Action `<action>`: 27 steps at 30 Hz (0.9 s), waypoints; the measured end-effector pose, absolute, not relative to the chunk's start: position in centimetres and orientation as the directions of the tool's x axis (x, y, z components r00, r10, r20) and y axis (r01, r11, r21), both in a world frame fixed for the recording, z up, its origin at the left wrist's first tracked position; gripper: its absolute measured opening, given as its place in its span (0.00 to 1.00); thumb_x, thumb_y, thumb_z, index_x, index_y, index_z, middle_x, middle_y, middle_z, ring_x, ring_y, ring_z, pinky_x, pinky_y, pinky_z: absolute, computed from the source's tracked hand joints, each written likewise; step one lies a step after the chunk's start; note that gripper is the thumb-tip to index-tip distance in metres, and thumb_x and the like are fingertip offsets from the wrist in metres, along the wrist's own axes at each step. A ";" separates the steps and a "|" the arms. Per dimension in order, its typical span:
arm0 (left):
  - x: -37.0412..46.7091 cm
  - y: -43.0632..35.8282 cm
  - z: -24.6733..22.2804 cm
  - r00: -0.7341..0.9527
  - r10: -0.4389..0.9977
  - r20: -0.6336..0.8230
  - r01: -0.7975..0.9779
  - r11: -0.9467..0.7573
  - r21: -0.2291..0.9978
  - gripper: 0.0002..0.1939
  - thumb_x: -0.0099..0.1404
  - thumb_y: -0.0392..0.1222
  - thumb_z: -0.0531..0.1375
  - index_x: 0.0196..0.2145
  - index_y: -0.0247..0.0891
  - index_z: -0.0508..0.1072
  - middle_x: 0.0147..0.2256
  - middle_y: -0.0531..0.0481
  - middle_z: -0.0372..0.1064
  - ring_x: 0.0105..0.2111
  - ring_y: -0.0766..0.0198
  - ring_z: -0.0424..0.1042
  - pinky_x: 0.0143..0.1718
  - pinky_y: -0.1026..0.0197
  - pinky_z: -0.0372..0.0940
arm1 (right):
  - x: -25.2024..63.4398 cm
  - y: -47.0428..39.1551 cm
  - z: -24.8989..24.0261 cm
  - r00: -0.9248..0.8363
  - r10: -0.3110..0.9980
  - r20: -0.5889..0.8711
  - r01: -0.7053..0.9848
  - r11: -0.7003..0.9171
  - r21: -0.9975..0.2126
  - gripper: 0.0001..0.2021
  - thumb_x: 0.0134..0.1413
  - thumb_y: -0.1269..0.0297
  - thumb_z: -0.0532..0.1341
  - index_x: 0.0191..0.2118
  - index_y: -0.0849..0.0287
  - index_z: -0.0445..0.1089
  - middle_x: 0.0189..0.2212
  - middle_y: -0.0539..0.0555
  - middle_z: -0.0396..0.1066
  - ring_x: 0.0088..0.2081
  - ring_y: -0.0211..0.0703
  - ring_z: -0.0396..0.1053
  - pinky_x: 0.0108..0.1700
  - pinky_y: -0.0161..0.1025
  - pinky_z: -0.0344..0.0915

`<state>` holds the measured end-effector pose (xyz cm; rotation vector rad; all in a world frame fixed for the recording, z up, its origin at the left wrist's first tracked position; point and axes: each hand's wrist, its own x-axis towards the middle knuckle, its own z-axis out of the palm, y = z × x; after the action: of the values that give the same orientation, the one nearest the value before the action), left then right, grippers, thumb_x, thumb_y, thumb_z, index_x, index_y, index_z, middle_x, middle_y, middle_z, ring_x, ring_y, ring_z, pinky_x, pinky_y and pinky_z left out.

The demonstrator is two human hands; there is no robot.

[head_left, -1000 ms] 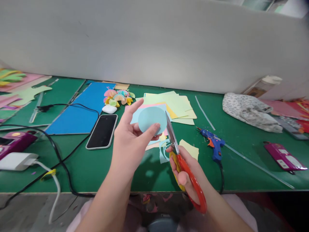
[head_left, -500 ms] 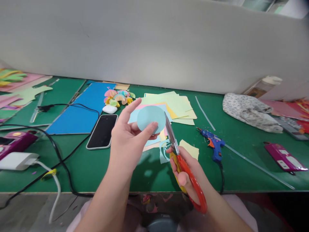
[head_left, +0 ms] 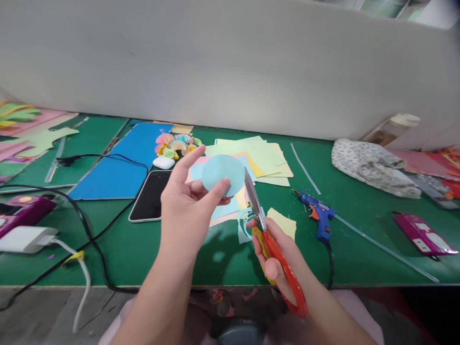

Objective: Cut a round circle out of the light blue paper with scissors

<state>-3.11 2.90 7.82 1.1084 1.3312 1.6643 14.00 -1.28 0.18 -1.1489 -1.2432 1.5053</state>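
Blue paper disc (head_left: 221,170): held up above the tabletop (head_left: 223,268), at the centre of the view; one sheet or several, I cannot tell.
Left grip (head_left: 185,206): at the disc's 8 o'clock, grasping it, thumb on top, fingers beneath, index finger free and raised.
Right grip (head_left: 276,244): toward 5 o'clock, clenched around the handles of the scissors (head_left: 255,196).
Scissor blades: close together, tips at the disc's 3 o'clock edge; touching or just beside it, I cannot tell.
Outline done: the visible rim looks round and smooth all along, so shaping seems nearly or wholly complete.
Outline left: perhaps slight trimming near 3 o'clock; the part under the thumb is hidden.
Curled blue offcuts (head_left: 243,223): on the tabletop at 5 o'clock, fitting a rim already cut.
Paper sheets (head_left: 275,160): overlapping at 2 o'clock, straight-edged where visible, seemingly not yet rounded.
Folded paper pieces (head_left: 176,146): clustered at 10 o'clock, apparently finished shapes; the disc is flat, without any such fold.
Glue gun (head_left: 319,215): lying at 4 o'clock, untouched by either grip.
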 end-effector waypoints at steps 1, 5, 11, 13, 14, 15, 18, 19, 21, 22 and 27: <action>-3.1 2.9 7.7 -0.361 0.915 0.183 -0.021 -0.204 0.979 0.36 0.56 0.38 0.72 0.61 0.40 0.71 0.26 0.56 0.78 0.26 0.64 0.79 0.30 0.63 0.80 | 14.0 -1.3 0.3 -0.218 0.967 -0.133 -0.067 -0.151 -0.986 0.49 0.20 0.23 0.69 0.49 0.51 0.75 0.27 0.46 0.62 0.26 0.37 0.55 0.28 0.34 0.63; -2.9 2.8 7.4 -0.320 0.926 0.199 0.000 -0.210 0.978 0.34 0.55 0.38 0.72 0.60 0.43 0.73 0.24 0.57 0.77 0.22 0.66 0.76 0.30 0.61 0.80 | 14.1 -1.3 0.5 -0.238 0.959 -0.155 -0.105 -0.184 -0.977 0.52 0.20 0.21 0.67 0.52 0.52 0.71 0.30 0.47 0.64 0.24 0.34 0.54 0.22 0.33 0.55; -2.8 2.9 7.2 -0.244 0.951 0.192 -0.014 -0.201 0.979 0.34 0.54 0.39 0.72 0.59 0.43 0.73 0.24 0.56 0.76 0.23 0.62 0.78 0.29 0.58 0.80 | 14.4 -0.9 -0.7 -0.279 0.956 -0.096 -0.132 -0.137 -0.982 0.52 0.23 0.23 0.70 0.55 0.51 0.68 0.32 0.47 0.65 0.22 0.32 0.53 0.22 0.35 0.55; -2.8 2.9 7.2 -0.227 0.957 0.179 -0.023 -0.189 0.982 0.33 0.54 0.38 0.72 0.58 0.43 0.74 0.25 0.56 0.77 0.24 0.62 0.78 0.29 0.59 0.80 | 14.7 -0.7 -1.1 -0.299 0.950 -0.087 -0.152 -0.138 -0.979 0.53 0.23 0.22 0.69 0.55 0.51 0.68 0.33 0.47 0.65 0.21 0.32 0.53 0.22 0.35 0.53; -2.8 2.9 7.3 -0.228 0.958 0.176 -0.026 -0.187 0.982 0.33 0.54 0.38 0.72 0.58 0.42 0.74 0.25 0.56 0.77 0.24 0.62 0.78 0.29 0.60 0.80 | 14.8 -0.6 -1.3 -0.310 0.947 -0.087 -0.165 -0.144 -0.976 0.53 0.23 0.22 0.69 0.55 0.51 0.68 0.33 0.47 0.65 0.22 0.32 0.54 0.22 0.35 0.53; -2.7 2.8 7.3 -0.230 0.958 0.172 -0.028 -0.184 0.983 0.33 0.54 0.38 0.72 0.58 0.42 0.74 0.24 0.56 0.77 0.24 0.63 0.78 0.29 0.60 0.80 | 14.8 -0.6 -1.3 -0.320 0.943 -0.091 -0.174 -0.153 -0.973 0.53 0.23 0.22 0.69 0.56 0.51 0.68 0.33 0.47 0.65 0.22 0.33 0.54 0.23 0.35 0.53; -2.8 2.8 7.4 -0.243 0.955 0.170 -0.023 -0.181 0.983 0.33 0.55 0.38 0.72 0.59 0.43 0.74 0.24 0.57 0.76 0.24 0.63 0.78 0.29 0.60 0.80 | 14.7 -0.8 -0.9 -0.314 0.941 -0.129 -0.181 -0.193 -0.964 0.54 0.21 0.22 0.69 0.55 0.52 0.68 0.32 0.46 0.63 0.23 0.34 0.55 0.24 0.35 0.55; -2.8 2.8 7.4 -0.247 0.954 0.169 -0.019 -0.179 0.984 0.33 0.55 0.39 0.72 0.59 0.43 0.74 0.24 0.57 0.76 0.24 0.63 0.77 0.29 0.60 0.80 | 14.5 -0.9 -0.6 -0.298 0.944 -0.141 -0.184 -0.201 -0.962 0.54 0.21 0.22 0.69 0.55 0.52 0.68 0.32 0.46 0.63 0.23 0.34 0.54 0.24 0.35 0.54; -2.8 2.8 7.4 -0.251 0.952 0.172 -0.012 -0.181 0.983 0.33 0.55 0.39 0.72 0.58 0.44 0.74 0.23 0.57 0.75 0.24 0.63 0.77 0.29 0.59 0.80 | 14.2 -1.2 0.2 -0.243 0.959 -0.148 -0.194 -0.198 -0.961 0.53 0.22 0.22 0.70 0.54 0.51 0.69 0.31 0.46 0.62 0.23 0.34 0.53 0.24 0.35 0.53; -2.8 2.8 7.3 -0.255 0.951 0.177 -0.009 -0.185 0.983 0.33 0.55 0.39 0.72 0.59 0.44 0.74 0.23 0.57 0.75 0.24 0.63 0.77 0.29 0.59 0.80 | 14.0 -1.3 0.6 -0.233 0.960 -0.157 -0.192 -0.203 -0.960 0.52 0.23 0.23 0.70 0.54 0.51 0.69 0.31 0.46 0.61 0.24 0.34 0.52 0.24 0.35 0.52; -2.8 2.9 7.3 -0.278 0.940 0.197 0.010 -0.203 0.979 0.32 0.55 0.40 0.72 0.58 0.44 0.75 0.22 0.58 0.73 0.22 0.64 0.75 0.29 0.59 0.80 | 13.9 -1.6 1.5 -0.218 0.956 -0.195 -0.153 -0.230 -0.961 0.52 0.19 0.23 0.70 0.52 0.51 0.70 0.30 0.46 0.61 0.24 0.35 0.52 0.25 0.34 0.53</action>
<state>-2.80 2.85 7.30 1.1984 1.2967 1.5806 13.86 -1.60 1.49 -1.1259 -1.1087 1.5978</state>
